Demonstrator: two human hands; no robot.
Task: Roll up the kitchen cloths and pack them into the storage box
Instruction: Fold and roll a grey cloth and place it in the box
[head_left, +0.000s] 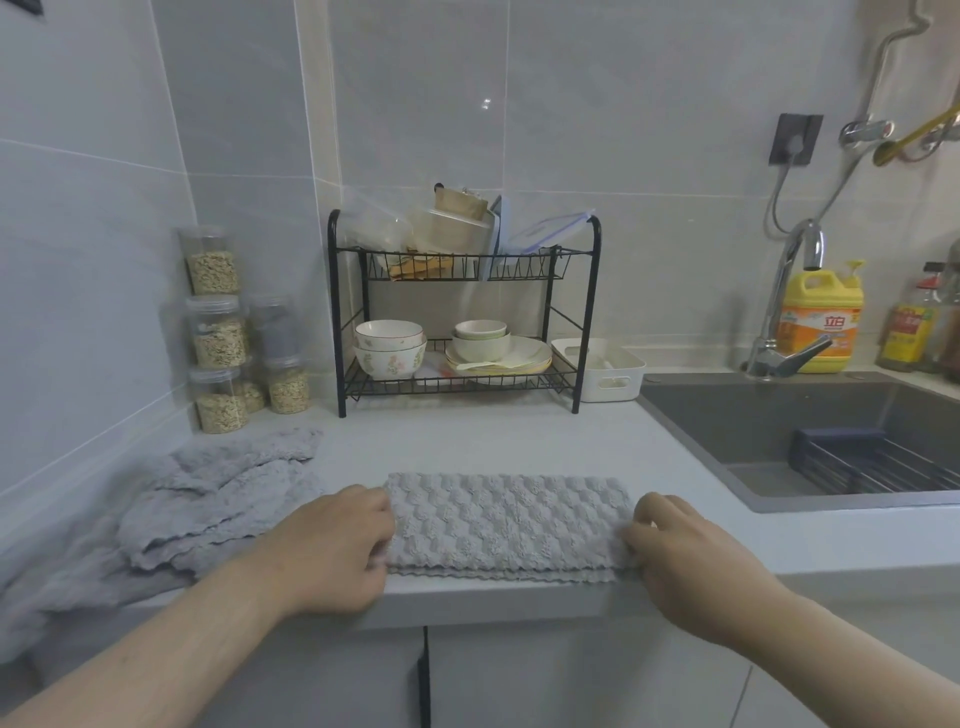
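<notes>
Kitchen cloth (506, 522): left hand (332, 545) grip curled on left end, right hand (691, 556) grip pinching right end. Folded strip, front edge of surface (467, 436), not yet rolled. Loose cloth pile (218, 499) at left edge. Storage box (613, 384) near back edge; no rolls seen inside.

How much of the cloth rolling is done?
Done: the grey textured cloth lies folded into a strip. In hand: left hand and right hand grip its ends. Left: rolling it, the crumpled grey cloth pile, and packing the white plastic storage box, where no cloth shows.
</notes>
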